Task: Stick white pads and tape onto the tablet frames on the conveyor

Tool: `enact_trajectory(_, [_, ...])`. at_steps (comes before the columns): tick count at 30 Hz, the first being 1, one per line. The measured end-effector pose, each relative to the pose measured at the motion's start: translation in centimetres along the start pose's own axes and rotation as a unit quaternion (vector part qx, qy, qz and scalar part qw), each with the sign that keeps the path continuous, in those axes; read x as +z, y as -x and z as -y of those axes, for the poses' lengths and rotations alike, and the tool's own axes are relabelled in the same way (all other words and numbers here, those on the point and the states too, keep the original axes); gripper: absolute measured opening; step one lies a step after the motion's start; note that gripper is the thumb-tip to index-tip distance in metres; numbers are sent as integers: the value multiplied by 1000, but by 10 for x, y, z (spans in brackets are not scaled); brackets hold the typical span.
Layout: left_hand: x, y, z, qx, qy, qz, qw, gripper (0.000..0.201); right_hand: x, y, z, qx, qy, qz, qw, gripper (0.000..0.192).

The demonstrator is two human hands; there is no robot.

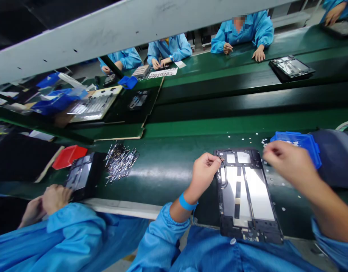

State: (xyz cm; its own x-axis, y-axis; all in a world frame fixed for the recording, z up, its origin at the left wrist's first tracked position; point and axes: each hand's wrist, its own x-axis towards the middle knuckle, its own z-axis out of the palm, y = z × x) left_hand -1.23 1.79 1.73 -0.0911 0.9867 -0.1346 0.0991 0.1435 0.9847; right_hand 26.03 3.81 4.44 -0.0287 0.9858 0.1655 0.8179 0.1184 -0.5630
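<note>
In front of me an opened tablet housing (249,196), black-framed with silvery panels inside, lies at the table's near edge. My left hand (206,170), with a blue band on the wrist, is at its upper left corner. Thumb and forefinger there pinch the end of a thin black cable (226,177) that curves down inside the frame. My right hand (290,160) hovers just beyond the housing's upper right corner, slightly blurred, fingers curled together. Whatever it holds, if anything, is hidden. Behind it stands a blue bin (311,145) holding small white pieces.
White scraps (264,142) are scattered around the bin. A pile of thin metallic strips (120,162) lies left, near a red bin (69,156). Beside me a co-worker's hands (53,198) touch another device (81,173). Co-workers sit across the green conveyor (191,124). A beam (128,28) crosses overhead.
</note>
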Motion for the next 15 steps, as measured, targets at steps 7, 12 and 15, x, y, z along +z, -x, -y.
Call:
enact_trajectory(7, [3, -3, 1, -6, 17, 12, 1000, 10, -17, 23, -23, 6, 13, -8, 1000, 15])
enact_trajectory(12, [7, 1, -1, 4, 6, 12, 1000, 11, 43, 20, 54, -117, -56, 42, 991, 14])
enact_trajectory(15, [7, 3, -2, 15, -4, 5, 1000, 9, 59, 8, 70, -128, -82, 60, 987, 13])
